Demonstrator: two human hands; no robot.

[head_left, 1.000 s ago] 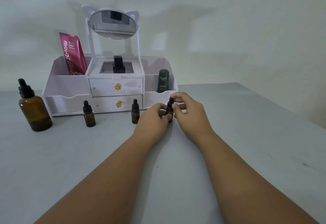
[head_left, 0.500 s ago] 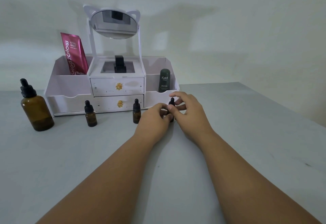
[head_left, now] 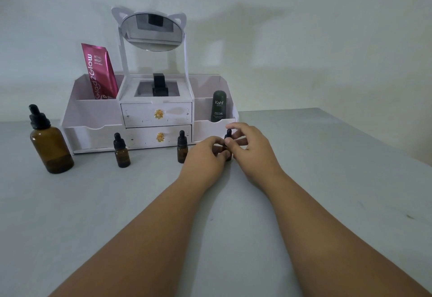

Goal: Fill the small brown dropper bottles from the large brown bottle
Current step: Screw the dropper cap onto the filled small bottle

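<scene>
A large brown bottle [head_left: 51, 147] with a black dropper cap stands at the far left of the table. Two small brown dropper bottles stand upright before the organizer, one at the left [head_left: 122, 151] and one in the middle [head_left: 182, 147]. A third small dropper bottle [head_left: 228, 134] stands between my hands, mostly hidden by them. My left hand [head_left: 205, 158] grips its brown body. My right hand [head_left: 252, 150] pinches its black dropper cap with thumb and fingers.
A white cosmetics organizer [head_left: 93, 114] with two drawers and a cat-ear mirror [head_left: 151, 31] stands at the back. It holds a pink tube [head_left: 99, 72] at the left and a dark green bottle [head_left: 219, 106] at the right. A grey table [head_left: 327, 179] extends toward me and to the right.
My hands stay on the third small bottle; my right fingers have shifted slightly on its cap. The view has drifted slightly.
</scene>
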